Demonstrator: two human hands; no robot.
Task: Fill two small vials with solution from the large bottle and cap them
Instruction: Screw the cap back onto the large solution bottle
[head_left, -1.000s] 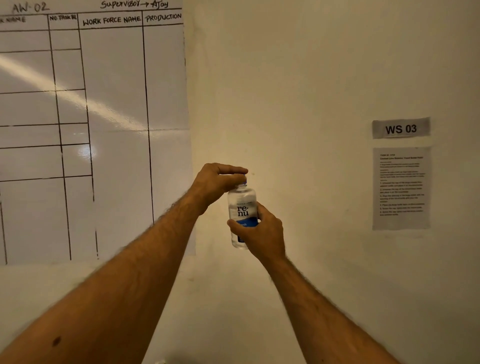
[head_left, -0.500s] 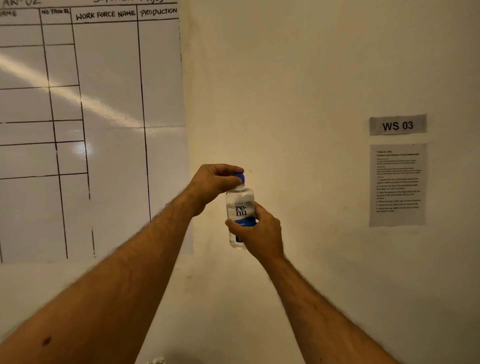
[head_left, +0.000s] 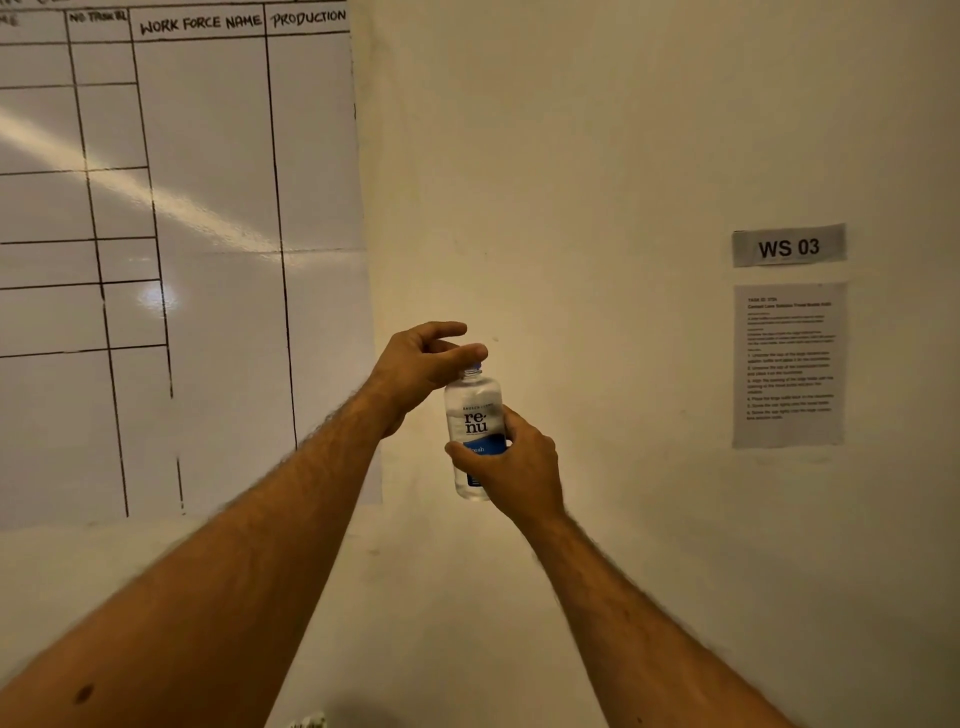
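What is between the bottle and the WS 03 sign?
Nothing: in the head view, only bare wall lies between the bottle and the WS 03 sign.

A clear plastic bottle (head_left: 475, 431) of lens solution, its label reading "re-nu" above a blue band, is held upright in mid-air before a pale wall, gripped round its lower half by the right hand (head_left: 511, 465) while the left hand (head_left: 423, 364) curls over its blue cap (head_left: 472, 370)
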